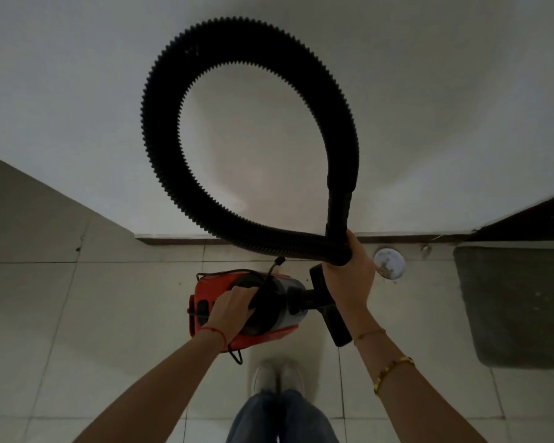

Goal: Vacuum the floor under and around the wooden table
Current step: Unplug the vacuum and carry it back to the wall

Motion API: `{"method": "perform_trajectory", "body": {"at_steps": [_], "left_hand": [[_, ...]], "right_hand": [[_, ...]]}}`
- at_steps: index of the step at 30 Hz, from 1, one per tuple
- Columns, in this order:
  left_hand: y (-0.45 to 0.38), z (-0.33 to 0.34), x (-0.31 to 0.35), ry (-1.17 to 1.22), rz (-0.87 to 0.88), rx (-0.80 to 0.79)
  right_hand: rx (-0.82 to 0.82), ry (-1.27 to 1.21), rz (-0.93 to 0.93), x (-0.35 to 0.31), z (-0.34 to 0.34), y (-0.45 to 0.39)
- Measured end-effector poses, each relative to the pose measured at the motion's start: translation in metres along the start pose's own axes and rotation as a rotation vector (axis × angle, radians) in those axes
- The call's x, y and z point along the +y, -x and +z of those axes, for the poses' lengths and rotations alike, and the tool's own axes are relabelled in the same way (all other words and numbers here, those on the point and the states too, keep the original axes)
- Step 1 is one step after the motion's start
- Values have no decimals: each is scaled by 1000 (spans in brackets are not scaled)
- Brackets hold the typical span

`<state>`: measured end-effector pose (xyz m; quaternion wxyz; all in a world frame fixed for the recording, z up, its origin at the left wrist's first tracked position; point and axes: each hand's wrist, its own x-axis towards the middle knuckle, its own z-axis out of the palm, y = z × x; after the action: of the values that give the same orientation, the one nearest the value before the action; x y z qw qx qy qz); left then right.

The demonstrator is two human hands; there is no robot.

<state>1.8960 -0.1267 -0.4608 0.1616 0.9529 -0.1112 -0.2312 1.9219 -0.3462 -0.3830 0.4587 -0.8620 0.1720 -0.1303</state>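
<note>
Head view: tiled floor (109,314), white wall (77,91)

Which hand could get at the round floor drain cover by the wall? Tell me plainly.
Probably neither yet: the right hand is nearest the drain cover but grips the looped hose; the left hand holds the vacuum.

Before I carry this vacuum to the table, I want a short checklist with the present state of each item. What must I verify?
1. Left hand grips the handle of the red and grey canister vacuum: ok.
2. Right hand holds the black ribbed hose where its loop crosses: ok.
3. Black floor nozzle attached: ok.
4. Thin black power cord clear of the white shoes: not ok, it hangs near them.
5. Wooden table in view: not ok.
6. Plug connected: cannot tell.
</note>
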Motion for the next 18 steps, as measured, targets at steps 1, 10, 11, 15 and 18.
{"method": "perform_trajectory", "body": {"at_steps": [1,10,11,15,18], "left_hand": [[-14,11,-6,-16,4,-6],[-119,128,-72,-145,29,-80],[-129,139,-78,-156,34,-84],[-162,179,-99,-158,31,-101],[-179,203,-109,-141,15,-116]], "right_hand": [[9,9,-7,14,13,-4],[10,78,60,149,113,-18],[9,75,66,161,122,-19],[-3,56,90,200,153,-21],[-27,30,102,221,171,-23]]}}
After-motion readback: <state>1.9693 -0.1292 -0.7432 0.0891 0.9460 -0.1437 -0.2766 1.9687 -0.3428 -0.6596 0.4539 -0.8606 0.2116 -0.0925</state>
